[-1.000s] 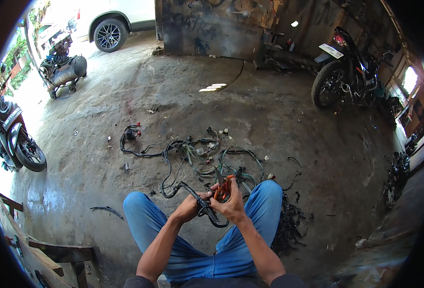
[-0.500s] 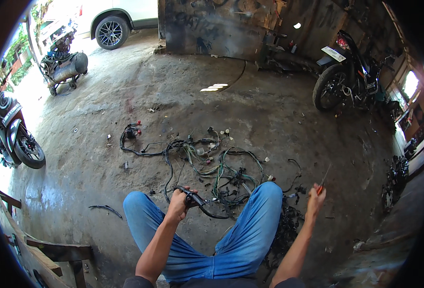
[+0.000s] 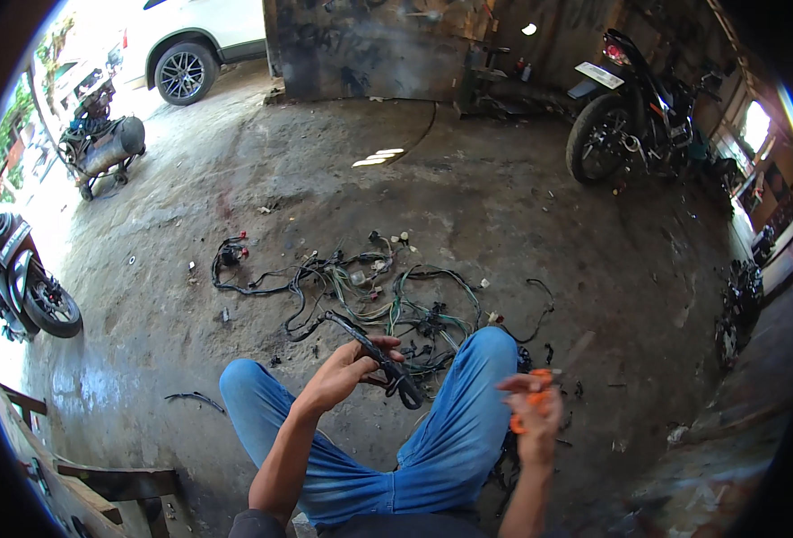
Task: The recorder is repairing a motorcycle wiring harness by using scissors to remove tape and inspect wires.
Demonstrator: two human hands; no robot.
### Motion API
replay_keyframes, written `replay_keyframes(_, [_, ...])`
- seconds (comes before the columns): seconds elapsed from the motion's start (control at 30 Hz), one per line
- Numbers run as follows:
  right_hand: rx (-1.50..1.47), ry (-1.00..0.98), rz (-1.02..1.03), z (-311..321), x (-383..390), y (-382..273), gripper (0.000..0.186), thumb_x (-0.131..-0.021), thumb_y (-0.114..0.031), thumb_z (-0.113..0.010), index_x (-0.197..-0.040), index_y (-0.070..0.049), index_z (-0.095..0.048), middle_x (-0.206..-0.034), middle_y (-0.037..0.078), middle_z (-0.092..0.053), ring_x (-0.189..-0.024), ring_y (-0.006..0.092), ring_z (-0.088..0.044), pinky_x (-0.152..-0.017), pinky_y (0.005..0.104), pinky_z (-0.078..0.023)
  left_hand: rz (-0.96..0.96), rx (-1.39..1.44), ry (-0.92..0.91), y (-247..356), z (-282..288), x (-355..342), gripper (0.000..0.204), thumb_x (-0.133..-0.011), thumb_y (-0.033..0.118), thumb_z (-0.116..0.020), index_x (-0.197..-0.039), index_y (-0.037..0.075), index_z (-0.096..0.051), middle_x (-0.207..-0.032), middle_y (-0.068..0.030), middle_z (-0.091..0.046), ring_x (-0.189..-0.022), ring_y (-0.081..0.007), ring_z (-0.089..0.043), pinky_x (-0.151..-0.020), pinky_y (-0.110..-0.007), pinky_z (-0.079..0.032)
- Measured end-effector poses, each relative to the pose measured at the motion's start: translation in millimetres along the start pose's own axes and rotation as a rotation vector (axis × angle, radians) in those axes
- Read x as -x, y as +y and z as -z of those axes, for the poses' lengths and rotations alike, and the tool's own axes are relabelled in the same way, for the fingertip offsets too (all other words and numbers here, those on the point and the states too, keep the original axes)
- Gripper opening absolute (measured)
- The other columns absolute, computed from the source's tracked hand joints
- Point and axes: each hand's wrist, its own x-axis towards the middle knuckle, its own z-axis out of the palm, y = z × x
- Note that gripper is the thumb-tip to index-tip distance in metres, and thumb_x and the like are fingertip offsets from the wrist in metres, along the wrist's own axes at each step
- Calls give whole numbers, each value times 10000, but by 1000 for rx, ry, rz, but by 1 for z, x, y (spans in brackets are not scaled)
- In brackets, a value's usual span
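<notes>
My left hand [image 3: 338, 377] is closed around a thick black wrapped section of wiring harness [image 3: 405, 392], held between my knees above the floor. One end of this section slants up and away toward the tangle of wires [image 3: 395, 309] on the ground, which has black, green and yellowish strands with white and red connectors. Beside my right knee, my right hand [image 3: 537, 429] is closed on orange-handled scissors [image 3: 541, 378]. Motion smears that hand and the blades, which point away to the right.
Loose black wire scraps [image 3: 195, 398] lie on the stained floor at the left. A wooden bench [image 3: 118, 480] stands at the lower left. Motorcycles are parked at the left [image 3: 38, 291] and far right [image 3: 607, 139]. An air compressor [image 3: 109, 148] and a white car [image 3: 226, 36] stand farther back.
The scissors have come in from the right toward my right knee. My left hand has shifted right, and the harness section in it has turned, its near end now between my knees.
</notes>
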Motion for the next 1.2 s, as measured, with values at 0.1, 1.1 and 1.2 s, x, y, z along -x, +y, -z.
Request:
replay_keyframes(0.1, [-37,-232,6,-64,5,15,484,-864,32,-742,-1221,-69,-430,-1184,136,-641,-1142,146,-615,-868,257,-522,-45,46,-51,0,-7,5,520,-944,59,-453,-1458,-10,-499,-1255,-128,-680,-1096,-192,-652,-899,-344,-545])
replay_keyframes(1.1, [104,-243,-61,-92,-10,69,331,-873,56,-691,-1081,-42,-453,-1073,110,-642,-977,150,-656,-820,289,-543,-114,372,-83,-43,-24,8,400,-1022,118,-608,-1362,-73,-517,-1241,-180,-643,-1165,-251,-648,-1016,-416,-551])
replay_keyframes(1.2, [334,-220,-18,-91,-10,71,338,-857,49,-702,-1109,-22,-488,-1053,93,-642,-959,152,-652,-802,301,-538,78,585,104,-41,-18,13,403,-1042,187,-584,-1325,-92,-520,-1227,-205,-640,-1215,-298,-627,-1047,-465,-537])
